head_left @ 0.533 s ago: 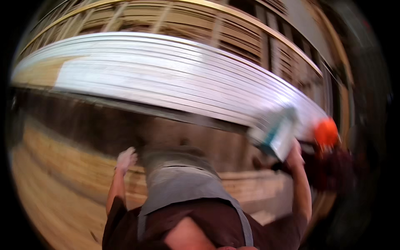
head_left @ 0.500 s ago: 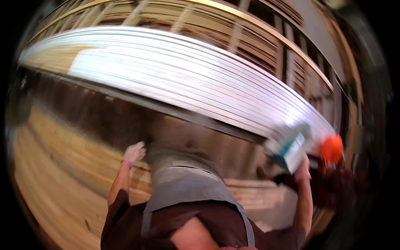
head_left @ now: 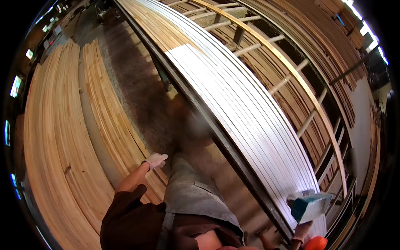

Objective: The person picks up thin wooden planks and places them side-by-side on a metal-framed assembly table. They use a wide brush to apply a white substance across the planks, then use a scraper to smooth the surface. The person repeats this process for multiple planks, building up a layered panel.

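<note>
At the lower right, my right hand (head_left: 303, 229) is closed on a boxy teal-and-white container (head_left: 311, 207), whose contents I cannot make out. The container is over the near end of long, narrow boards coated white (head_left: 246, 121). Farther off, some boards in that row show bare wood (head_left: 166, 29). My left hand (head_left: 156, 161), in a pale glove, hangs at my left side beside the stacked wooden strips (head_left: 112, 112). Its fingers are loosely stretched out and hold nothing.
A dark rail (head_left: 200, 108) edges the bench under the white boards. Beyond stands a rack with wooden rungs (head_left: 306, 123) and stacked brown boards. More bare wooden boards (head_left: 54, 137) lie left. A rounded orange thing (head_left: 316, 243) is at the lower right edge.
My view has swung left, so the bench now runs steeply from far left to near right. My right hand still holds the container, now lower in view. The left hand stays low and empty.
</note>
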The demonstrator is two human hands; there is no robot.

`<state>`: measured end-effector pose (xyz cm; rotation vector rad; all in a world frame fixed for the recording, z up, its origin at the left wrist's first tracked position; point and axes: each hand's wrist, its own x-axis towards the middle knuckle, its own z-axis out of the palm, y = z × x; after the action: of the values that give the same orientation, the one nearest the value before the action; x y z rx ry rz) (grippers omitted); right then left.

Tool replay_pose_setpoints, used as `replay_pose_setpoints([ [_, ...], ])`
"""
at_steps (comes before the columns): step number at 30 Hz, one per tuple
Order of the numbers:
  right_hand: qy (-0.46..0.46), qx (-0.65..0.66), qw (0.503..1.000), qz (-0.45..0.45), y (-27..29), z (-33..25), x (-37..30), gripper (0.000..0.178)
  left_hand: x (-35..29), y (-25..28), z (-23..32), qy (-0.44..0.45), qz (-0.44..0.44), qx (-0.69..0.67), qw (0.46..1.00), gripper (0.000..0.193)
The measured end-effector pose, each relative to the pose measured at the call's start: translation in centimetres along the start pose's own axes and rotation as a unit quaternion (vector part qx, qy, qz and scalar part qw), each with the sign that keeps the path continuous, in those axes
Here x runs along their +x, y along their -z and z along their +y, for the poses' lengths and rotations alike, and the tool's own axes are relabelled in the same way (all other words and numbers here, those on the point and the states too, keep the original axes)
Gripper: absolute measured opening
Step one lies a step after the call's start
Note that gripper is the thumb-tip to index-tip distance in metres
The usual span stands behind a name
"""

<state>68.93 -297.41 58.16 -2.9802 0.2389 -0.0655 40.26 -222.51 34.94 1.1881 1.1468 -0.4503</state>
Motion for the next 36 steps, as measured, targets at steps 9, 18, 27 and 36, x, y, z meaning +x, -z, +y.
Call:
replay_pose_setpoints([
  [9, 0.275, 0.144, 0.944, -0.107, -5.7, -47.4, 4.5, 0.023, 2.3, 18.5, -6.3, 0.049, 0.074, -0.230, 0.969, 0.045],
  [18, 0.675, -0.378, 0.634, 0.006, -15.1, -86.6, 8.5, 0.035, 5.9, 32.4, -2.9, 0.116, 0.164, -0.428, 0.881, 0.038],
  [27, 0.651, -0.333, 0.682, 0.013, -23.4, -125.6, 7.9, 0.037, 15.7, 44.6, 15.2, 0.035, 0.133, -0.431, 0.892, 0.032],
  [36, 0.527, -0.036, 0.831, -0.175, -22.9, -161.7, 2.1, 0.039, 21.4, 57.3, 19.9, 0.114, 0.098, -0.448, 0.881, 0.028],
])
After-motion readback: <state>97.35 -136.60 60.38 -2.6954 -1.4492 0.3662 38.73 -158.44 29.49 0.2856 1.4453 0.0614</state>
